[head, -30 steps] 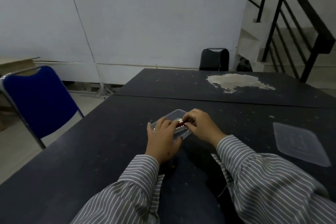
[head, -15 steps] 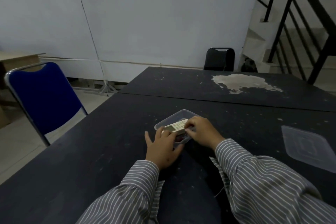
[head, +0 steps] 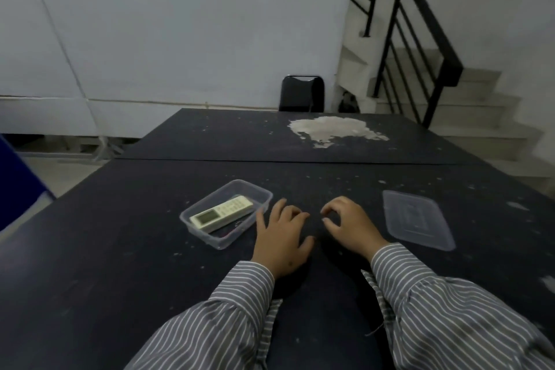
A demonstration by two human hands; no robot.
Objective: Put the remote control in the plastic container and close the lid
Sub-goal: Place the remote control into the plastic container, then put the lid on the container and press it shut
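Note:
A white remote control (head: 221, 213) with a small screen lies diagonally inside the clear plastic container (head: 260, 193), which stands uncovered on the dark table. My left hand (head: 282, 237) rests on the table just right of the container, empty, fingers spread. A short gap to the right, my right hand (head: 350, 227) hovers with fingers loosely curled and holds nothing. The clear lid (head: 417, 219) lies flat on the table to the right of my right hand, apart from it.
The dark table (head: 120, 249) is scuffed, with a large pale worn patch (head: 333, 129) on the far half. A black chair (head: 301, 94) stands beyond it, a blue chair (head: 18, 177) at the left edge. A staircase with a black railing (head: 420, 48) rises at the right.
Both hands have let go of the remote, which now lies in the container, and have drawn back to the right. My view has swung right.

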